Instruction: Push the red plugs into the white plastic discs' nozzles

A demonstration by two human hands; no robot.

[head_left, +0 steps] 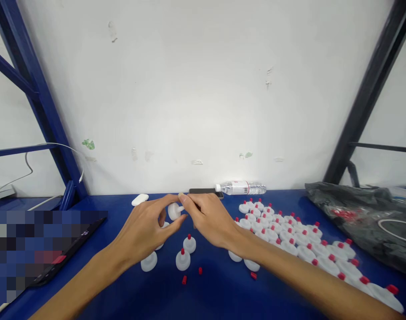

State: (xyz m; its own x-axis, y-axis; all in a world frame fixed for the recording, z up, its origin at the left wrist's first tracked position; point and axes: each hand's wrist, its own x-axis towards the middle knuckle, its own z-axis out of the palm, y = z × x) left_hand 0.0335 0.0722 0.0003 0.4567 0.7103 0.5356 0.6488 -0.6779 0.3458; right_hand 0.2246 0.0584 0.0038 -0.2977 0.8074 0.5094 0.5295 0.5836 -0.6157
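My left hand (146, 222) pinches a white plastic nozzle cap (173, 211) by its round base, tilted so that its spout points right. My right hand (207, 218) is closed at the spout's end. Its fingers hide whatever they hold there. Below the hands, two white nozzle caps with red tips, one nearer (182, 261) and one farther (189, 244), stand on the blue table. A white cap (149, 262) sits under my left hand. Loose red tip caps lie in front, one at the left (184, 280), one in the middle (200, 270) and one at the right (253, 275).
Many red-tipped white nozzle caps (299, 238) cover the right side of the blue table (216, 293). Beyond them lies a dark plastic bag (366, 226). By the wall are a water bottle (241, 187), a dark phone-like object (203, 191) and a white case (140, 199). A tablet-like device (69, 253) is at left.
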